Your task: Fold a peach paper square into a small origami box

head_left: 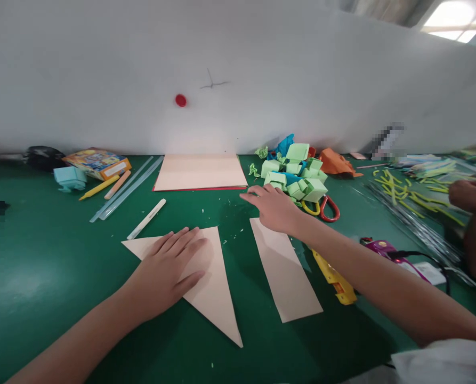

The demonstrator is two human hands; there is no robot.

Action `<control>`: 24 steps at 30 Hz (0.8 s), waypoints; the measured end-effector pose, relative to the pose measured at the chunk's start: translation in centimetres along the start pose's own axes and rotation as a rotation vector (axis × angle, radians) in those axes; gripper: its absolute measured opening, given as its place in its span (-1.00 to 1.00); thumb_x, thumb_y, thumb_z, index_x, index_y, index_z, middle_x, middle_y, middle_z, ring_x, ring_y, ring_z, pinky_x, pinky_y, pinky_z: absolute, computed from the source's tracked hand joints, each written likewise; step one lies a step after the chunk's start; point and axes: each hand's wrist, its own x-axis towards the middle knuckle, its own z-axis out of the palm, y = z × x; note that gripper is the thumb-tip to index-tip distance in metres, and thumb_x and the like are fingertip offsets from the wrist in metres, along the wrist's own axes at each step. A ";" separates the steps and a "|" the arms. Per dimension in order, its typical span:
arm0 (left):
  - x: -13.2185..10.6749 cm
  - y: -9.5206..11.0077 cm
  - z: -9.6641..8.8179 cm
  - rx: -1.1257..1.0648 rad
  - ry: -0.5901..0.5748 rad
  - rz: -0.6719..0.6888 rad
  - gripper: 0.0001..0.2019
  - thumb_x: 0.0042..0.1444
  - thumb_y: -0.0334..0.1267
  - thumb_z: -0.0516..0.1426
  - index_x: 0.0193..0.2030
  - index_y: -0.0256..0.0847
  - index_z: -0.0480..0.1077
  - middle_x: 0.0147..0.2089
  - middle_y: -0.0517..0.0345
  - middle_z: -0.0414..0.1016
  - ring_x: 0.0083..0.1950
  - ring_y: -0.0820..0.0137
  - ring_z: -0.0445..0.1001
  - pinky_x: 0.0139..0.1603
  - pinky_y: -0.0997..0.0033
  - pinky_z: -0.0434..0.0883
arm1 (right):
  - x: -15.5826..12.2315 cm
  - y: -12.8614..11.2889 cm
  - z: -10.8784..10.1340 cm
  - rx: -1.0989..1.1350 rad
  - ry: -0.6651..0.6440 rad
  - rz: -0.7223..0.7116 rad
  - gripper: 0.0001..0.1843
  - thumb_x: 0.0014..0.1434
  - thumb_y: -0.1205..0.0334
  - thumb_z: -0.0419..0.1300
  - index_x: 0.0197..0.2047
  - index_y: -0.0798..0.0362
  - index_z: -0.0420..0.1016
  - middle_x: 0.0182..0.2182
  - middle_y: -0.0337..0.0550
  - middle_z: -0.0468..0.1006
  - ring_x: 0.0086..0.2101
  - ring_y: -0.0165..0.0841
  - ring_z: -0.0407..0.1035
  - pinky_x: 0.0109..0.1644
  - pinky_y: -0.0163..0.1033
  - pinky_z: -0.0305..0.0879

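Observation:
My left hand [166, 272] lies flat, fingers stretched, on a peach sheet of paper folded into a triangle [220, 298]. A cut peach paper strip [289, 282] rests to the right of it. Over the strip's far end hovers my right hand [275, 208], fingers extended and apart, with nothing visible in it; whether it touches the strip I cannot tell. Just right of its fingers, scissors [329, 209] show a yellow and a red handle loop, their blades hidden under folded green paper pieces [301, 173]. A white marker [146, 218] lies beyond the triangle.
A stack of peach paper [201, 173] stands by the wall. Left are glue sticks [129, 192], a yellow marker [102, 186] and a colourful box [97, 162]. A yellow cutter [336, 282] lies beneath my right forearm. Another person's hand [472, 194] is at the right edge.

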 end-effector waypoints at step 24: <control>0.3 -0.5 -0.9 0.063 0.075 -0.010 -0.46 0.39 0.09 -0.02 0.40 -0.07 0.28 0.46 0.00 0.28 0.42 0.03 0.30 0.29 -0.01 0.33 | -7.3 -11.0 0.7 0.360 0.068 -0.554 -0.61 0.26 0.33 0.14 0.15 0.07 0.49 0.09 -0.15 0.60 0.03 -0.19 0.36 0.05 -0.05 0.17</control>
